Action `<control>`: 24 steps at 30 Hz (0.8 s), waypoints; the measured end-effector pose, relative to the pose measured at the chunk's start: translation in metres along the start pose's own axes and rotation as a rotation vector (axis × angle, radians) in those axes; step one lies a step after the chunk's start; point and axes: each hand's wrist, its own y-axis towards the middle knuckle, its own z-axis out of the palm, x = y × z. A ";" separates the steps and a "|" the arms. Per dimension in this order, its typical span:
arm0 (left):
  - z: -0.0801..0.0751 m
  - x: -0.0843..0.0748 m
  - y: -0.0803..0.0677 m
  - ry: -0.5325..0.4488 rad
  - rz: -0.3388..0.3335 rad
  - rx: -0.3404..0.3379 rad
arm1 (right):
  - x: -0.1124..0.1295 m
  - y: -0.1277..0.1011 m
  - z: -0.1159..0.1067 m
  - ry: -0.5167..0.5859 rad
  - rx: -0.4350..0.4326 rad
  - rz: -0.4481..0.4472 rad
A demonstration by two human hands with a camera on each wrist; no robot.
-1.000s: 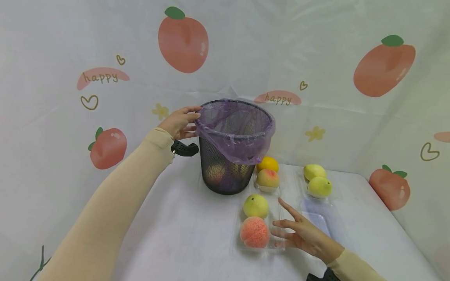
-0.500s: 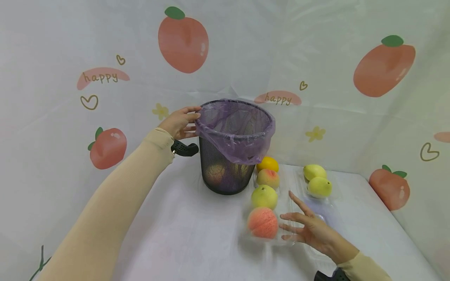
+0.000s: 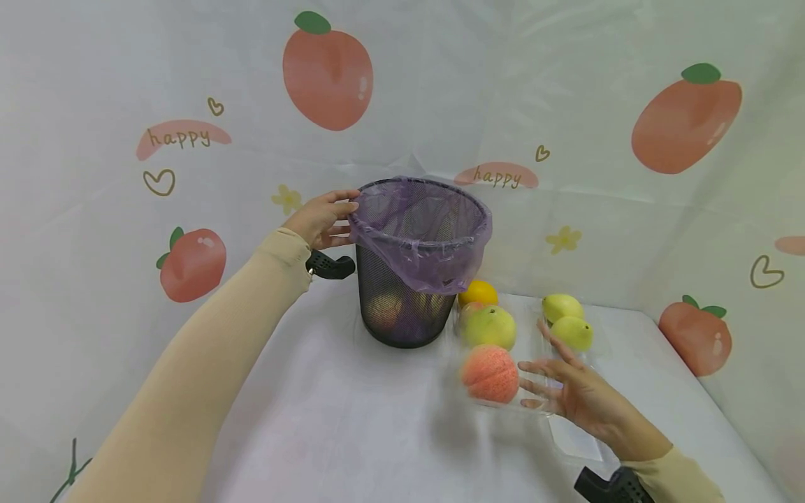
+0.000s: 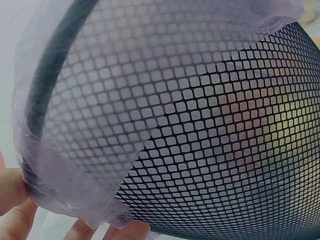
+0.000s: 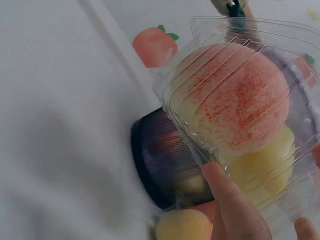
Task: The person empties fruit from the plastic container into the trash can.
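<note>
My left hand rests its nearly straight fingers against the rim of a black mesh wastebasket, over its purple bag liner. In the left wrist view its fingertips touch the liner's folded edge from outside. My right hand grips a clear plastic box by its side, thumb and fingers apart around it. Inside lie a pink peach and a yellow-green round fruit. The box hangs above the table, in front of the basket's right side, and casts a shadow below.
Behind the held box are an orange and a mostly hidden peach. At right, two yellow-green fruits sit in clear packaging. Fruit shows through the basket mesh. A printed cloth hangs close behind the table.
The right hand has raised the box with its two fruits off the table, moving it farther back and to the right. My left hand and the wastebasket stay put.
</note>
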 end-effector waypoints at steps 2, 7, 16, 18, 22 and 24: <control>0.000 0.000 0.000 0.003 0.001 0.001 | 0.004 -0.002 -0.001 -0.008 0.011 -0.017; 0.000 0.000 0.000 -0.005 -0.003 0.001 | 0.013 -0.006 -0.007 0.009 0.046 -0.076; -0.001 0.000 0.001 -0.014 -0.009 -0.006 | 0.032 -0.013 -0.023 0.012 0.038 -0.153; -0.001 0.000 0.001 -0.016 -0.006 -0.006 | 0.038 -0.013 -0.026 0.014 0.039 -0.167; -0.001 0.000 0.001 -0.012 0.001 -0.002 | 0.052 -0.014 -0.029 0.031 0.033 -0.182; -0.001 0.001 0.002 -0.010 0.001 -0.002 | 0.060 -0.015 -0.030 0.040 0.030 -0.185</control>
